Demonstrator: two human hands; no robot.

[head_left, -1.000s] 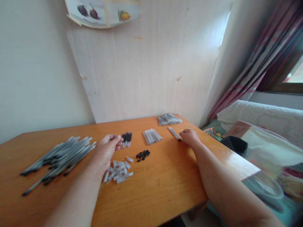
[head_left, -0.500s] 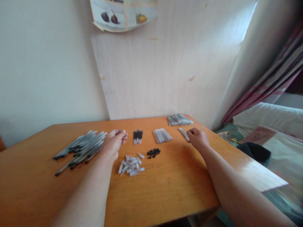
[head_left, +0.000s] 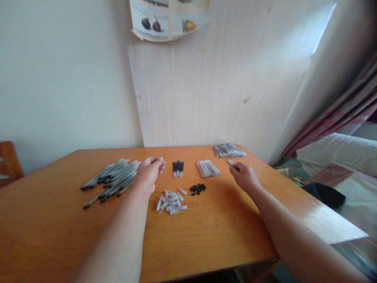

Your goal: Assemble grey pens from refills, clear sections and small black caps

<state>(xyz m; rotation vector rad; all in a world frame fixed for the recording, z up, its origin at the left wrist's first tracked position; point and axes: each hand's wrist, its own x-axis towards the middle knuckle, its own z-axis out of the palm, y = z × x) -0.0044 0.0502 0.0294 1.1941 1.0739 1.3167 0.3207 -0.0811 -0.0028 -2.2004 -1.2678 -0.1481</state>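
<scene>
A wooden table [head_left: 206, 239] is backed by a pale panel [head_left: 212, 98], on which a fruit poster [head_left: 171, 21] is hung; it is flanked by a chair [head_left: 11, 159] at the left and a curtain [head_left: 330, 114] and a black container [head_left: 325, 196] at the right. The right edge of a pile of long rods [head_left: 112, 179] is partly covered by the left hand [head_left: 150, 173], whose fingertips are drawn together beside the dark refills [head_left: 178, 169]; whether anything small is pinched there cannot be told. A clear tube [head_left: 231, 162], placed right of the frosted tubes [head_left: 208, 169] and in front of a far bundle [head_left: 229, 150], is mostly hidden by the right hand [head_left: 246, 177], its near part closed in by the fingers; whether it is lifted cannot be told. White plastic tips [head_left: 172, 202], narrow-ended, are heaped loosely nearer the front, and small black plugs [head_left: 198, 189], stubby and matt, are scattered beside them. The rods are slim, greyish and dark-ended; the tabletop is smooth, orange-brown and glossy near its right edge.
</scene>
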